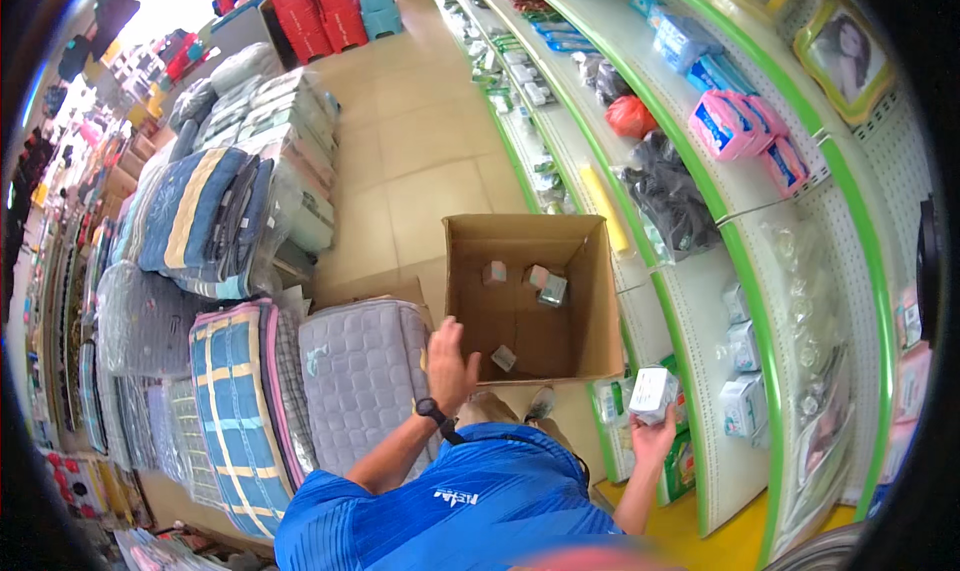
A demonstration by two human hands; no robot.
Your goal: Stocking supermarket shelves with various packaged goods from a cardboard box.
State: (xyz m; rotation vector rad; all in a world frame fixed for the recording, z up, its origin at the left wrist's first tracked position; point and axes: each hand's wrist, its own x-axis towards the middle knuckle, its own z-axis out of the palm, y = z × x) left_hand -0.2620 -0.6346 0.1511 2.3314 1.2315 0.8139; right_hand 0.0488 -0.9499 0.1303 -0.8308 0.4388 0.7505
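Note:
A small white packet point(654, 392) bearing writing rests in the grip of my right hand point(652, 437), beside the lower shelf. My left hand point(451, 364), with a dark watch on its wrist, is held over the left edge of an open cardboard box point(525, 229) and looks to hold nothing. Several small packs lie loose inside the box: a pale pink one point(494, 272) and a greenish-white pack point(553, 290) towards the back, a whitish one point(503, 358) near the front. Similar white packs point(742, 406) stand on the shelf to the right of my right hand.
Green-edged metal shelving point(682, 323) runs along the right, with pink packs point(735, 124) and dark plastic bags point(671, 199). Folded quilts point(364, 376) and plastic-wrapped bedding point(292, 135) are stacked on the left. Beyond the box stretches a tiled floor point(412, 135), with red stools point(319, 15) at the far end.

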